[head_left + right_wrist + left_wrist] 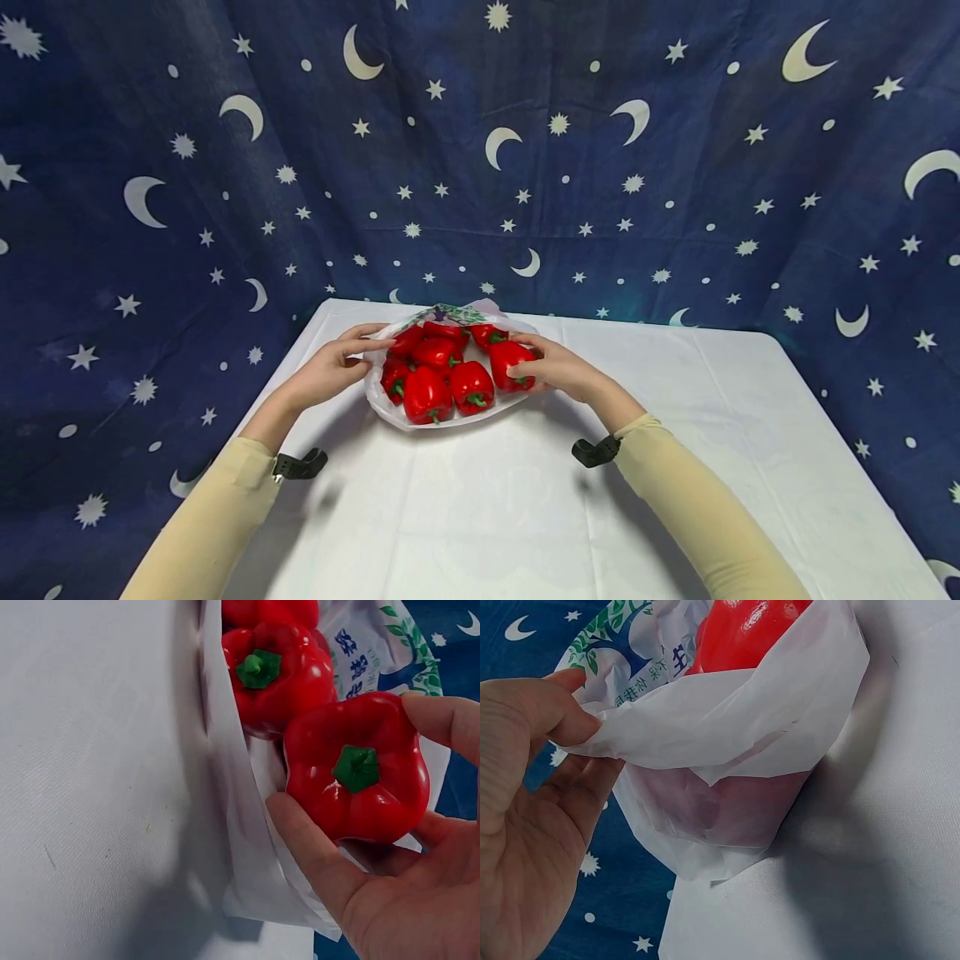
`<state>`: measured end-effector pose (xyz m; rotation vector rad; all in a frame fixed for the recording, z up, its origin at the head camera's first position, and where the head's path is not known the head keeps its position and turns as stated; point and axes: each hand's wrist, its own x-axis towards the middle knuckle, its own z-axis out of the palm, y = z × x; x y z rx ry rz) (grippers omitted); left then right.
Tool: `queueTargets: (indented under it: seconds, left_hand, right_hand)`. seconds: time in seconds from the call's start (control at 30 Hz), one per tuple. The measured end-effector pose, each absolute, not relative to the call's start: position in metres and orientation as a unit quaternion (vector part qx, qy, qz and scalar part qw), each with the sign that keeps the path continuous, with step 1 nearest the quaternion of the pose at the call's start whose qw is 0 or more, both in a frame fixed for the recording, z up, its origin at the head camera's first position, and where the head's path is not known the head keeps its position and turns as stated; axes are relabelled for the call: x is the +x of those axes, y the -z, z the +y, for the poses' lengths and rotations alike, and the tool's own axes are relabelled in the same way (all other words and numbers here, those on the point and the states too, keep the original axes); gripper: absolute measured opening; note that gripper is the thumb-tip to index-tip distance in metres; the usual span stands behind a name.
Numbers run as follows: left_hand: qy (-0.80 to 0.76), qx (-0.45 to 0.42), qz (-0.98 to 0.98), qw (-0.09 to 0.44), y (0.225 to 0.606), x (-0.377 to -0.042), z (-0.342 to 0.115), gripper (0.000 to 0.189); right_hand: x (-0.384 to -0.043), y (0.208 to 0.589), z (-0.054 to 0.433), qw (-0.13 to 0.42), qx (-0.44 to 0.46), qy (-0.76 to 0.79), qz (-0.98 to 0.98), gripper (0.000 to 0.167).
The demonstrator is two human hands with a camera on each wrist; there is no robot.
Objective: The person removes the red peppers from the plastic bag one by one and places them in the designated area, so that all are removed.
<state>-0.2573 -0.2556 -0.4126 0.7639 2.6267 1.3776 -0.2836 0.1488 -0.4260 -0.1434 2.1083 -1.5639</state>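
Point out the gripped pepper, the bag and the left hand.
Gripped pepper (pixel 357 769): right wrist view, green stem.
Bag (pixel 705 739): left wrist view, folded rim.
Left hand (pixel 328 371): head view, back of hand.

- The head view, high and farthest back, looks forward and down over the surface (pixel 480 517) to the starry cloth (pixel 450 100).
- The left wrist view is close and tipped sideways, looking past the left fingers (pixel 570 720) at the bag (pixel 697 739).
- The right wrist view is close, tipped the other way, facing the red pepper (pixel 322 754) in the right fingers (pixel 448 724).
- Head and right wrist share that pepper; all three share the bag.
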Motion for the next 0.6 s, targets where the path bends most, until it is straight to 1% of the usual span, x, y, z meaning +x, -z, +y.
queueTargets:
  seconds: [0.2, 0.33, 0.6]
  left_hand:
    - [-0.454, 0.252, 0.854, 0.037, 0.414, -0.257, -0.256, 0.047]
    - [-0.453, 0.255, 0.853, 0.036, 0.415, -0.257, -0.256, 0.047]
    - [-0.437, 0.255, 0.862, 0.027, 0.414, -0.257, -0.256, 0.045]
  right_hand:
    - [-0.277, 0.42, 0.159, 0.266, -0.067, 0.605, 0.748, 0.081]
    - [-0.273, 0.417, 0.168, 0.262, -0.072, 0.61, 0.745, 0.078]
    - [-0.27, 0.411, 0.19, 0.253, -0.059, 0.615, 0.744, 0.081]
